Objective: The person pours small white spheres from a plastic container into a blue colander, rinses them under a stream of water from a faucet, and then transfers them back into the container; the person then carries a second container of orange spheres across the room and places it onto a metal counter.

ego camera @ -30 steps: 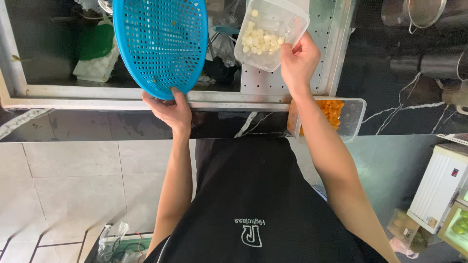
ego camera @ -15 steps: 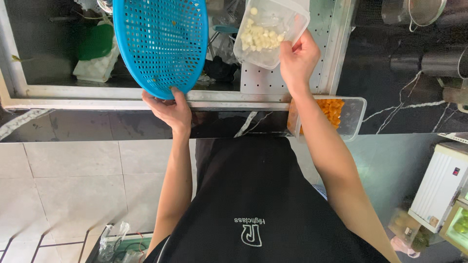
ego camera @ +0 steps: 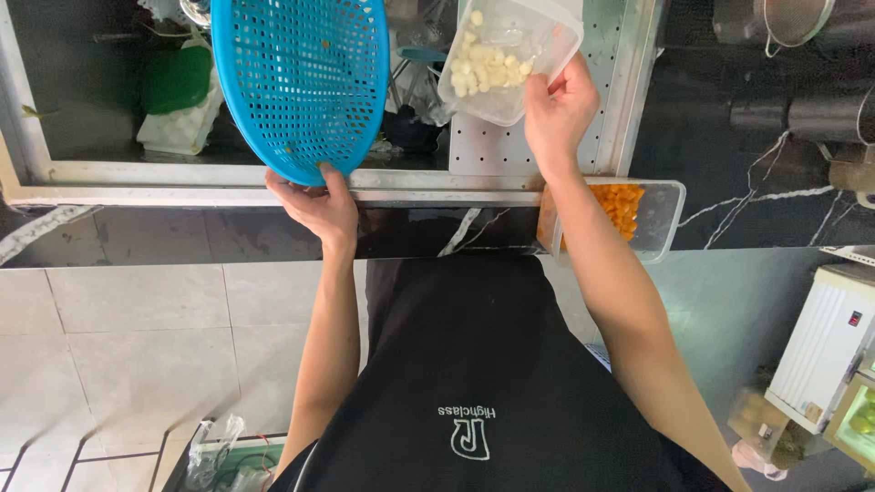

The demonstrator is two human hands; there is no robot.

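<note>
My left hand [ego camera: 314, 205] grips the near rim of a round blue perforated basket [ego camera: 305, 82], held tilted over the sink [ego camera: 82, 118]. My right hand [ego camera: 556, 109] holds a clear plastic container [ego camera: 510, 59] by its near corner. Inside it lie several pale white chunks, gathered toward the side facing the basket. The container is tipped toward the basket, and the two sit a small gap apart.
A clear tub of orange cubes [ego camera: 629, 214] rests on the dark marble counter by my right forearm. A green object and a white carton [ego camera: 178, 100] lie in the sink. Metal pots [ego camera: 793, 23] stand at the far right. A white appliance [ego camera: 825, 346] is at the lower right.
The clear container has tipped a little further toward the blue basket and its pale pieces have slid to the low side. The basket and my left hand have hardly moved.
</note>
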